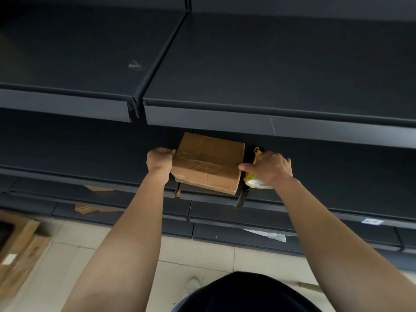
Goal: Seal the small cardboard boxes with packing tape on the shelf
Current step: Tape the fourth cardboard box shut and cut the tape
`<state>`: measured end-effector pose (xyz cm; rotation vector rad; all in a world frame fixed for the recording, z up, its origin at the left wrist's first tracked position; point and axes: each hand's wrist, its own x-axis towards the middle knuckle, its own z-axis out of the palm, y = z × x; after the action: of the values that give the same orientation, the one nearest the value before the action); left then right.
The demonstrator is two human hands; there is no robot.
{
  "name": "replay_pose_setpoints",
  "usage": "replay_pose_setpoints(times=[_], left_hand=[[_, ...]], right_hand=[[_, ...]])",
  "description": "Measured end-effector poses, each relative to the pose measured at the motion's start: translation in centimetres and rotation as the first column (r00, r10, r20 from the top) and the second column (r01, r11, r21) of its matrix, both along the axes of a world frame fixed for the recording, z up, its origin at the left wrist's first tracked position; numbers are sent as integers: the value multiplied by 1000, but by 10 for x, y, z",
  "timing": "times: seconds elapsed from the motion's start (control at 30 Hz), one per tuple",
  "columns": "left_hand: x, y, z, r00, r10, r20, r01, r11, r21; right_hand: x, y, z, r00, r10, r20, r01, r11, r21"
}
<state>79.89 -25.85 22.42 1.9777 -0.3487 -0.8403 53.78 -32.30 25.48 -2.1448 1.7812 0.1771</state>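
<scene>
cardboard box point(208, 162) steadied by left hand point(159, 161); right hand point(270, 168) clasps tape dispenser point(255, 176).

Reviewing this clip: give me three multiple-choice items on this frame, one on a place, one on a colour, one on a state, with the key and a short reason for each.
1. Where does the box sit?
A. On the floor
B. At the front edge of a dark shelf
C. On the top shelf

2. What colour is the tape dispenser?
A. Yellow
B. Red
C. Blue

3. What is the left hand doing?
A. Hanging free
B. Holding the dispenser
C. Gripping the box's left side

Key:
1 B, the box lies on the shelf and its near corner juts past the front lip.
2 A, a yellow frame shows under the right hand, which presses the dispenser at the box's right edge.
3 C, its fingers close on the left side of the box.
</scene>
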Motion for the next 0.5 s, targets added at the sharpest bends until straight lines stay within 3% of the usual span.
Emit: replay_pose_setpoints(times=[0.17, 0.3, 0.43, 0.5], left_hand=[[-7, 5, 4, 955, 171, -243, -193, 979, -69], [-2, 4, 5, 832, 255, -493, -267, 963, 48], [-4, -2, -6, 864, 270, -426, -252, 963, 99], [-11, 1, 0, 935, 224, -274, -195, 973, 127]], right_hand=[[3, -1, -2, 1000, 7, 24, -7, 1000, 17], [4, 1, -2, 1000, 6, 14, -6, 1000, 18], [5, 1, -1, 1000, -10, 0, 10, 1000, 16], [6, 2, 0, 1000, -18, -5, 18, 1000, 9]])
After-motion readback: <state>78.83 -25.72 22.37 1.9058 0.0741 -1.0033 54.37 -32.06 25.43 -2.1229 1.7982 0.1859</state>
